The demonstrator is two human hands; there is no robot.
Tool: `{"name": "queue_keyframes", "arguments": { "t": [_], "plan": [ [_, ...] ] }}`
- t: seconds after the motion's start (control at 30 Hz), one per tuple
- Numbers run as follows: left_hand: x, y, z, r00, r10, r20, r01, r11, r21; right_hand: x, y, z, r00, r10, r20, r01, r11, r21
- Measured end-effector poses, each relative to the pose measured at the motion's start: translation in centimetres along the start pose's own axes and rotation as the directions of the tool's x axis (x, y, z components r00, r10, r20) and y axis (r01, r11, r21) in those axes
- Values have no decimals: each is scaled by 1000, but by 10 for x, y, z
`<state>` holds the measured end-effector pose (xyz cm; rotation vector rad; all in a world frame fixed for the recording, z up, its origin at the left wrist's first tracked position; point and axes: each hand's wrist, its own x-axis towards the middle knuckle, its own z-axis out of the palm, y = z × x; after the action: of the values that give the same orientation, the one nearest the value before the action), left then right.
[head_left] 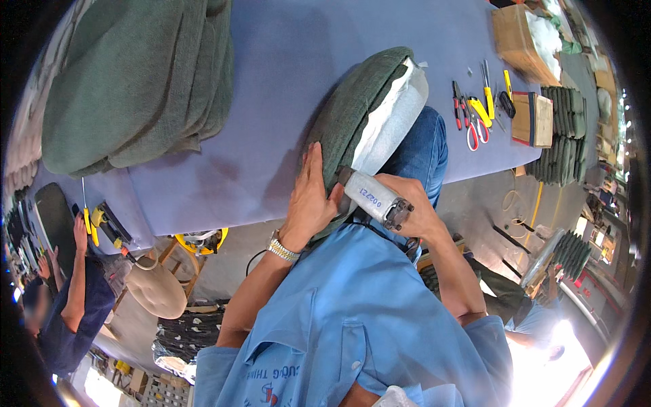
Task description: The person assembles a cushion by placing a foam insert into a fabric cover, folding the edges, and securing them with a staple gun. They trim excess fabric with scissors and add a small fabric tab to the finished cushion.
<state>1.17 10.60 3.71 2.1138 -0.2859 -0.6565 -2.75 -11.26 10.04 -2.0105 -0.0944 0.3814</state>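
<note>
A dark green fabric cushion (pixel 352 102) leans between the table edge and my lap. Along its right side the cover is apart, and white padding and a pale underside (pixel 393 119) show. My left hand (pixel 310 193) lies flat on the near part of the cushion, fingers stretched out and thumb by the cover's edge. Wrapped in my right hand (pixel 413 207) is a grey pneumatic staple gun (pixel 374 197), its nose at the cushion's edge beside my left thumb. My right fingers are partly hidden behind the tool.
Stacked green cushions (pixel 135 81) fill the table's far left. Red-handled scissors (pixel 477 132), yellow-handled tools (pixel 487 95) and a small box (pixel 532 119) lie at the right, near a carton (pixel 525 41) of white stuffing. A co-worker (pixel 74 298) handles a dark panel at the left.
</note>
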Motion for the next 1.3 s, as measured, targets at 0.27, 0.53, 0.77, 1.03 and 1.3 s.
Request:
{"name": "queue_keyframes", "arguments": {
  "t": [0.27,0.53,0.77,1.03,1.3],
  "plan": [
    [-2,-2,7,999,-9,-38,10,999,33,3,0,8,996,89,26,-89,996,-1],
    [-4,-4,7,999,8,-38,-6,998,62,-6,1,7,998,45,42,-42,997,-69],
    [-6,-4,9,1000,17,-20,-16,999,51,-10,-7,8,995,77,59,-73,996,-56],
    [-6,-7,12,998,46,-52,-45,999,17,-5,-10,13,982,178,69,-178,984,-5],
    [-6,-11,17,991,67,-120,-59,996,69,-18,-12,13,983,142,117,-135,989,-62]
  ]
}}
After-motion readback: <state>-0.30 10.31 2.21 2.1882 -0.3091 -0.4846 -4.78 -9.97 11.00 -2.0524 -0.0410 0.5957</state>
